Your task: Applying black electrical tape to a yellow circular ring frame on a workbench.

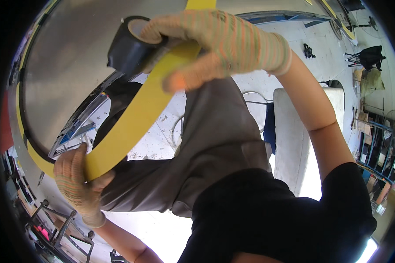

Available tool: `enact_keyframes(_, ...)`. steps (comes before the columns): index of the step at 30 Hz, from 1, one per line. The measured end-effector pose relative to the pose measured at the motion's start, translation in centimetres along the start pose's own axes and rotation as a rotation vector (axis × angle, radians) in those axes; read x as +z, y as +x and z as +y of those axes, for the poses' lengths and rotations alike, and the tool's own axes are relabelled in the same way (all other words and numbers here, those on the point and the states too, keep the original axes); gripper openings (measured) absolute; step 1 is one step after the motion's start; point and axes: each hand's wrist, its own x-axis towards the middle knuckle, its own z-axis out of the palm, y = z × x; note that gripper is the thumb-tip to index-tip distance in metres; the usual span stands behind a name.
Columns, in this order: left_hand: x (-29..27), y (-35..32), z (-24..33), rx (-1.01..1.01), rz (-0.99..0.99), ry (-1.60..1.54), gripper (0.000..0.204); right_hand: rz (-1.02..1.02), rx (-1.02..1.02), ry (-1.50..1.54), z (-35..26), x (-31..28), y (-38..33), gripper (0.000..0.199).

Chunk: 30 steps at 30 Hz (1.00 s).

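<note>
A curved, flat yellow strip (136, 118) sweeps from the lower left up beneath my right hand and shows again at the top edge. My left hand (77, 179), in a striped knitted glove, is closed around the strip's lower left part, fingers on one side and thumb on the other. My right hand (228, 44), gloved alike, has its fingers hooked into the core of a roll of black tape (131, 50). Its thumb, smeared by motion, reaches over the yellow strip. Whether any tape sticks to the strip there is hidden by the hand.
A big grey metal panel (70, 57) with a black and yellow rim fills the upper left. Beneath it stands a blue-grey metal frame (85, 125). My legs (219, 127) are under the strip. To the right are a pale block (289, 136), a folding chair (368, 57) and shelving (377, 144).
</note>
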Motion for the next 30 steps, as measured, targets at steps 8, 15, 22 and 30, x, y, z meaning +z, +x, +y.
enact_keyframes(8,-2.5,-3.8,2.4,-0.190,0.402,-0.595,0.075,0.140,0.042,0.920,-0.4,-1.6,-0.2,0.045)
enact_keyframes(15,2.1,8.5,15.1,-0.154,0.372,-0.120,0.062,0.497,-0.246,0.762,-0.2,-4.6,-2.0,0.038)
enact_keyframes(22,2.7,13.7,17.1,-0.335,0.227,-0.139,0.048,0.818,0.186,0.450,0.1,-5.5,-7.6,0.040)
enact_keyframes(30,1.0,15.7,18.4,-0.374,0.120,-0.163,0.043,0.617,0.081,0.065,7.5,-6.0,-3.5,0.049)
